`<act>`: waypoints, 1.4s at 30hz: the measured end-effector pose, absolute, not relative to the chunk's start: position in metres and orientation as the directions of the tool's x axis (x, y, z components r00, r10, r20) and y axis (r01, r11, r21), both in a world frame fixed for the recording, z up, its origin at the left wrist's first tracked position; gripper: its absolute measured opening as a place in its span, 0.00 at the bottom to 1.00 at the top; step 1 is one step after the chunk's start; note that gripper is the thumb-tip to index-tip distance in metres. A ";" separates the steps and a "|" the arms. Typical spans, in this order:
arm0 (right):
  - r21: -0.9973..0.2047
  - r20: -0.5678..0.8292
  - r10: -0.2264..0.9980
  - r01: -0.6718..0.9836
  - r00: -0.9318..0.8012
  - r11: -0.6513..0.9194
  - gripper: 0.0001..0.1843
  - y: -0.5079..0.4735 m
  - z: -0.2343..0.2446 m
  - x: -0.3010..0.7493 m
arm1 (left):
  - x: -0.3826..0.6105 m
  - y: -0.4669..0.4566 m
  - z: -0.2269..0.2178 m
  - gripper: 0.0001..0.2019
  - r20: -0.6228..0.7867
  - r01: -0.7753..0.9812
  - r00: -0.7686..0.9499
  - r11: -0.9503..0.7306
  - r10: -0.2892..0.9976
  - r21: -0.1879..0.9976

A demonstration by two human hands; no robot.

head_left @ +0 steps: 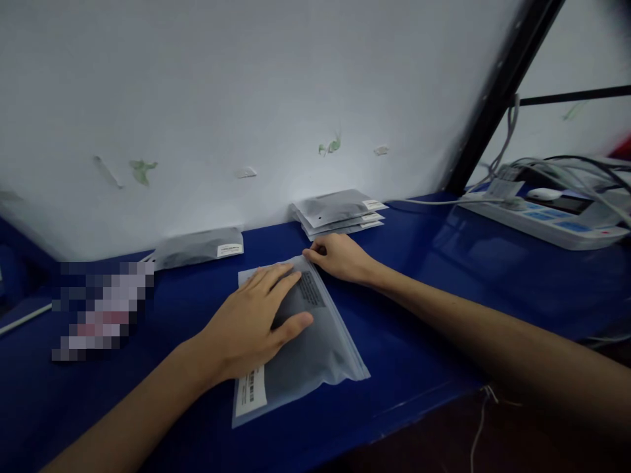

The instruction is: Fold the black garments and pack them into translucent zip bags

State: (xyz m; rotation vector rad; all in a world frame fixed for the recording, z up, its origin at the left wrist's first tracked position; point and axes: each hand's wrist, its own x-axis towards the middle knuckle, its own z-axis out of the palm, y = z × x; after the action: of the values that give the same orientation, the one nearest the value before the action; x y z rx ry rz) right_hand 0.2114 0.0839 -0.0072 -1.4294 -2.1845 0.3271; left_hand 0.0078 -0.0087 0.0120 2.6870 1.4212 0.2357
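A frosted plastic zip bag (315, 348) with dark contents lies flat on the blue table. It has printed text near its far end and a white label (251, 392) at its near left corner. My left hand (259, 322) rests on the bag with its fingers spread, holding nothing. My right hand (340, 257) is closed at the bag's far right corner, with thumb and forefinger pinched on the end of the zip edge. Whether a slider sits between those fingers is hidden.
Behind my right hand is a stack of similar bags (340, 210). Another bag (197, 248) lies against the wall, beside a pixelated item (106, 312). A white device (566, 226) with blue keys and tangled cables stands at the right. The table's front edge (394, 427) is close.
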 end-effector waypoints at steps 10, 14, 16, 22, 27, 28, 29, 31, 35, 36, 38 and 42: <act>-0.411 0.191 0.883 0.782 -0.429 0.469 0.13 0.067 0.004 0.207 | 0.016 -0.006 0.008 0.29 0.152 0.897 0.419 -0.434 0.895 0.084; -0.451 0.160 0.829 0.707 -0.537 0.545 0.11 0.055 0.011 0.205 | 0.004 0.002 0.011 0.27 0.167 0.928 0.360 -0.371 0.918 0.038; -0.465 0.135 0.801 0.676 -0.583 0.571 0.11 0.048 0.017 0.205 | -0.004 0.007 0.013 0.27 0.155 0.939 0.336 -0.343 0.929 0.014; -0.511 -0.026 0.655 0.573 -0.755 0.641 0.15 0.033 0.032 0.211 | -0.026 0.015 0.013 0.29 0.159 0.948 0.316 -0.319 0.935 -0.011; -0.454 0.127 0.706 0.592 -0.697 0.666 0.14 0.050 0.021 0.218 | -0.034 0.018 0.013 0.31 0.127 0.927 0.361 -0.371 0.924 0.060; -0.390 0.202 0.731 0.632 -0.651 0.670 0.12 0.056 0.016 0.220 | -0.034 0.018 0.013 0.31 0.118 0.925 0.361 -0.372 0.925 0.080; -0.324 0.259 0.748 0.674 -0.611 0.663 0.12 0.061 0.012 0.222 | -0.034 0.018 0.014 0.31 0.109 0.923 0.363 -0.373 0.926 0.097; -0.234 0.299 0.763 0.731 -0.573 0.641 0.15 0.069 0.004 0.226 | -0.033 0.017 0.015 0.31 0.090 0.916 0.375 -0.383 0.923 0.122; -0.212 0.273 0.776 0.751 -0.569 0.626 0.18 0.072 -0.003 0.228 | -0.028 0.013 0.017 0.31 0.094 0.895 0.409 -0.419 0.908 0.152; -0.210 0.277 0.772 0.748 -0.572 0.629 0.18 0.072 -0.003 0.228 | -0.027 0.013 0.017 0.30 0.095 0.892 0.414 -0.424 0.905 0.157; -0.212 0.291 0.761 0.737 -0.580 0.642 0.18 0.072 -0.003 0.228 | -0.026 0.012 0.017 0.31 0.083 0.892 0.416 -0.424 0.906 0.159; -0.212 0.302 0.752 0.727 -0.587 0.653 0.17 0.074 -0.005 0.230 | -0.025 0.012 0.015 0.31 0.071 0.889 0.424 -0.430 0.903 0.158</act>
State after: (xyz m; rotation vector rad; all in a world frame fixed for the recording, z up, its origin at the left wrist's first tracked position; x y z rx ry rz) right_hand 0.2299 0.0740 -0.0047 -1.1706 -2.5086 0.0927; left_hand -0.0250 0.0125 0.0150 2.5679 1.6214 0.2208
